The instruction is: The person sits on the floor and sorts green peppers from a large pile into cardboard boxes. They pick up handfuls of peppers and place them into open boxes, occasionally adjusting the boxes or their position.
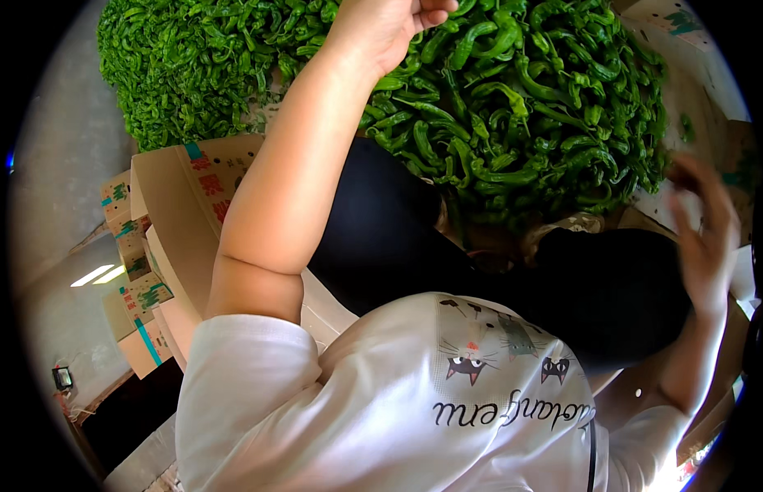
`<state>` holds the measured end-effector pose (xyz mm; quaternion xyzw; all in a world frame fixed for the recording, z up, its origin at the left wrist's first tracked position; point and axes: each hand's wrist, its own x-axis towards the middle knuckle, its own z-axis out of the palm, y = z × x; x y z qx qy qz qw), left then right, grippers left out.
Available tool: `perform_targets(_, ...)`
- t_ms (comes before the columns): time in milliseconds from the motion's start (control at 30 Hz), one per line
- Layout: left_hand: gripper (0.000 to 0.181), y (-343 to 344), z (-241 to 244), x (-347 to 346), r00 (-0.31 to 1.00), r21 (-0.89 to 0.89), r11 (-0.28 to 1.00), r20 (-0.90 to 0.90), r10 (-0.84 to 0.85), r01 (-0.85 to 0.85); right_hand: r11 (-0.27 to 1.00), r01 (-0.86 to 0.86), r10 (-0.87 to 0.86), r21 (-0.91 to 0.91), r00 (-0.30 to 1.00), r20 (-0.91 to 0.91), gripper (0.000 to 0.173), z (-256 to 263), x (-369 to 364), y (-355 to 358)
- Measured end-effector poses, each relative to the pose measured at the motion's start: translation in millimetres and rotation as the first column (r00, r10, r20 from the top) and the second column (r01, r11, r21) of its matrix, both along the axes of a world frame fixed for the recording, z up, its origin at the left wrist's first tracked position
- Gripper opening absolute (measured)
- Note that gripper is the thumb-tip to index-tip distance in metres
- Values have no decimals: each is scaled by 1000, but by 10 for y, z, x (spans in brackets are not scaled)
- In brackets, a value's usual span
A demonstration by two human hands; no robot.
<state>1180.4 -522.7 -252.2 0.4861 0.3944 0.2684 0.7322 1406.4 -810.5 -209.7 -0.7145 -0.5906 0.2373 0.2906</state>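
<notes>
My left arm reaches forward across a large heap of long, wrinkled green peppers [516,123]. My left hand [403,27] is over the heap at the top edge of the view, partly cut off; its visible fingers are curled, and whether it holds anything is hidden. My right hand [704,227], blurred, is just beyond the right side of the heap, fingers and thumb apart, with no held thing visible. Another mass of green peppers [184,67] with a finer look lies at the upper left. A blurred green piece [687,128] shows right of the near heap.
An open cardboard box [172,184] stands by my left leg, with more printed cartons [141,326] farther left. My legs in black trousers are bent at the near edge of the heap. A small dark device with wires [63,377] is at the lower left.
</notes>
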Motion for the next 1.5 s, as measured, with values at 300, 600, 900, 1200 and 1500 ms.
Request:
perform_targets(300,11,61,380,-616,993,265,957,50,103,-113,584,-469,629,-663,778,3,65,-2000,-1189,1496)
perform_targets(600,12,110,377,-1123,987,138,980,92,129,-141,815,-23,119,-579,985,129,90,-3267,-2184,2007)
perform_targets(900,12,157,429,-1048,985,128,990,170,45,-67,797,304,-478,-521,846,-237,79,-3679,-1775,2119)
perform_targets(1200,17,219,194,-1006,978,249,952,-151,-141,175,806,-59,-579,-589,128,-805,36,-2692,-1692,1984)
perform_targets(1500,40,133,-217,-770,735,187,825,-585,-343,533,999,-55,-14,-1,-248,-969,42,-1477,-1635,1854)
